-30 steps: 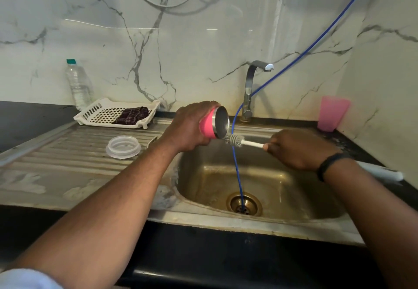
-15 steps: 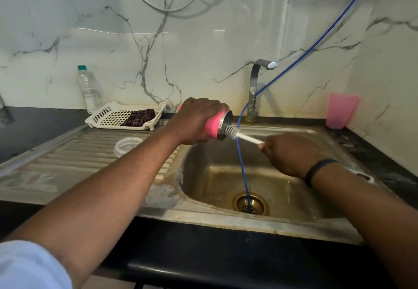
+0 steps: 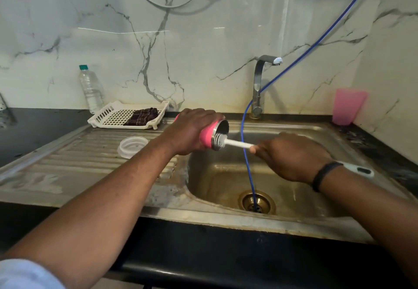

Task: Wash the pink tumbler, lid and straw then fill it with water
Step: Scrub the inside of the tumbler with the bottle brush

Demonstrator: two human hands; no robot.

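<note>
My left hand (image 3: 188, 130) grips the pink tumbler (image 3: 207, 135), which lies sideways above the left edge of the sink basin (image 3: 226, 182), its steel mouth facing right. My right hand (image 3: 291, 156) holds the white handle of a bottle brush (image 3: 237, 143). The brush's bristle head sits inside the tumbler's mouth. The clear lid (image 3: 132, 146) lies on the ribbed drainboard (image 3: 74, 162) to the left. I cannot see the straw.
A steel tap (image 3: 259, 85) stands behind the basin; a blue hose (image 3: 247, 171) runs down into the drain (image 3: 256, 203). A white basket (image 3: 127, 116) with a checked cloth, a water bottle (image 3: 90, 90) and a pink cup (image 3: 348, 106) line the back wall.
The brush head went from just outside the tumbler's mouth to inside it. My head has also shifted, so the scene sits further right in view.
</note>
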